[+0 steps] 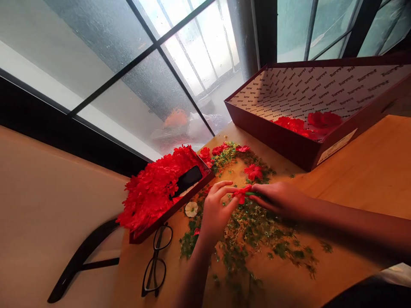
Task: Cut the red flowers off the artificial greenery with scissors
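Between my two hands is a red artificial flower [241,193] with a bit of green at its base. My left hand [218,203] pinches its petals from the left, thumb and index finger meeting at the flower. From the right, my right hand [276,197] grips the green part, its fingers closed and partly hidden. Small green leafy pieces [257,239] lie scattered on the table under both hands. A loose red flower [253,172] rests just beyond my right hand. To the left of my left hand lies a cream flower [192,209].
A box heaped with red petals [150,188] stands at left, a phone [190,179] lying in it. Eyeglasses [154,261] lie in front of it. A large maroon box [272,134] holding red flowers [324,119] stands at the back right, near the window [128,85].
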Tool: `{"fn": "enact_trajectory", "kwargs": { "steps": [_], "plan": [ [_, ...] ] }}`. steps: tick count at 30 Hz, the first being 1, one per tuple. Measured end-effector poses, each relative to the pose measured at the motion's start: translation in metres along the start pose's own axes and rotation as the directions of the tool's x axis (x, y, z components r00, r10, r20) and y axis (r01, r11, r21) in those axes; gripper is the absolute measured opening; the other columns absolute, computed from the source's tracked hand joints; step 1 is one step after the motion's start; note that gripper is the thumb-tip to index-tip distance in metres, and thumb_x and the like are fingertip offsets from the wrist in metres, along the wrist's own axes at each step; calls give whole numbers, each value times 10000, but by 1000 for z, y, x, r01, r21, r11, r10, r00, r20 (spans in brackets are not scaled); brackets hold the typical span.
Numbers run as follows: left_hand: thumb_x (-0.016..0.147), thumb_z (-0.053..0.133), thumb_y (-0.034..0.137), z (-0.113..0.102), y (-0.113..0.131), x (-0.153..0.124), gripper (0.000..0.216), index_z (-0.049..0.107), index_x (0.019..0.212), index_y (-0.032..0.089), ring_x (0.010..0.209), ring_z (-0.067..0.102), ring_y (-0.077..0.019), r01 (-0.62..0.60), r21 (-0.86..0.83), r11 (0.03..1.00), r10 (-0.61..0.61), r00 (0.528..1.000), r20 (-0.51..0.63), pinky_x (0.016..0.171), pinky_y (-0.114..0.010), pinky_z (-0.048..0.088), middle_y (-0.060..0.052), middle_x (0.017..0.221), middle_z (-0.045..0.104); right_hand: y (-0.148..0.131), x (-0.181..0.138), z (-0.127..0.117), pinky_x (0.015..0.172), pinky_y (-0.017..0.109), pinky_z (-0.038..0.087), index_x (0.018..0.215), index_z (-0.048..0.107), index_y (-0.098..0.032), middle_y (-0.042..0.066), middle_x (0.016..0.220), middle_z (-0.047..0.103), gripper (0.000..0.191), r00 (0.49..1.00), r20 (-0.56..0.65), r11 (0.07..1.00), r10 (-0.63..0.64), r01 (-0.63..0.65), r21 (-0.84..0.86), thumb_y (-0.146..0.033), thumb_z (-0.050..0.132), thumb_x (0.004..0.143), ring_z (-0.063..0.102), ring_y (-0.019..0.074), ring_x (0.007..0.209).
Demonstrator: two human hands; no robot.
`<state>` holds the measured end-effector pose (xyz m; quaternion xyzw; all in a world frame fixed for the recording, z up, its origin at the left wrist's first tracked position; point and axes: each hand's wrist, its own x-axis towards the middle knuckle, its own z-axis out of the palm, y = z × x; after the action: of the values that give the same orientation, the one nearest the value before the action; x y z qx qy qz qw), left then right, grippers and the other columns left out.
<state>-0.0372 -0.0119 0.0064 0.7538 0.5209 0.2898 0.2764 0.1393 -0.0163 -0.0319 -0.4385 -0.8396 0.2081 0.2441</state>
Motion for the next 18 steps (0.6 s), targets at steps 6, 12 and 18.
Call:
{"fn": "enact_trajectory", "kwargs": {
  "steps": [6,12,18],
  "plan": [
    [688,533,238,-2,-5,3,115,627,741,200,911,520,-170,23,-93,995,-33,994,-103,834,-303,371,-38,918,589,1,1,0,558,225,377,962,500,-164,72,770,621,308,1000,17,1000,5,-5,28,-346,277,851,578,145,653],
    [663,534,297,-16,-37,13,172,575,762,162,735,564,-140,260,-376,889,-359,907,-220,684,-253,420,-16,773,613,2,0,-5,542,211,369,913,511,-193,40,725,621,293,995,-44,996,92,-93,-16,-363,283,843,564,132,606],
    [663,540,296,-16,-57,17,216,552,822,150,710,570,-154,397,-264,879,-425,904,-55,679,-280,426,-43,767,608,4,0,-12,523,210,367,927,514,-190,37,718,623,294,978,-125,985,169,-173,-20,-366,297,836,567,137,586]
  ]
}}
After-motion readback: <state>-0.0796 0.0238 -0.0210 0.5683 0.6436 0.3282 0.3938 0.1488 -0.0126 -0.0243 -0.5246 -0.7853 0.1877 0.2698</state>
